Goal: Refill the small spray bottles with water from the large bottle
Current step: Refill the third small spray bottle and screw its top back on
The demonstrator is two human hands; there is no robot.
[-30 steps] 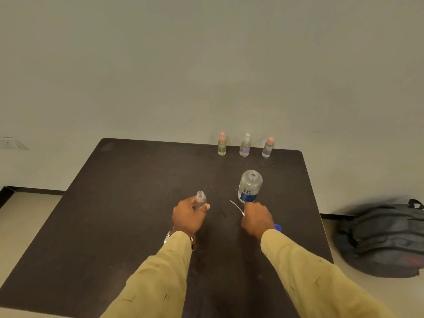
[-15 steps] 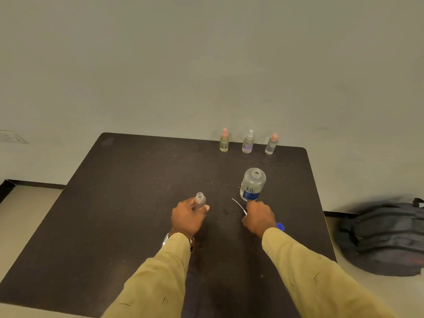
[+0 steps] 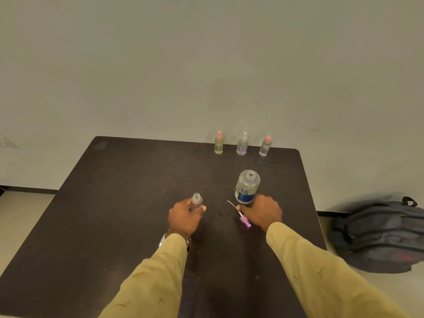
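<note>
Everything sits on the dark tabletop (image 3: pixel 137 203). The large bottle (image 3: pixel 247 188) stands open near the middle, just past your right hand (image 3: pixel 261 212). I cannot tell if that hand grips anything. The bottle looks smooth, so it may be slippery and a bit heavy. Hold it round the middle. Your left hand (image 3: pixel 183 218) grips the small spray bottle (image 3: pixel 196 199), which is open and light. The lilac spray top (image 3: pixel 245 221) lies beside your right hand.

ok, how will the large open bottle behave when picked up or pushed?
The large bottle looks like smooth clear plastic, so it is probably light and maybe slick. Its mouth is open, so tilting could spill. It stands taller than wide, so a sideways push might tip it.
</note>
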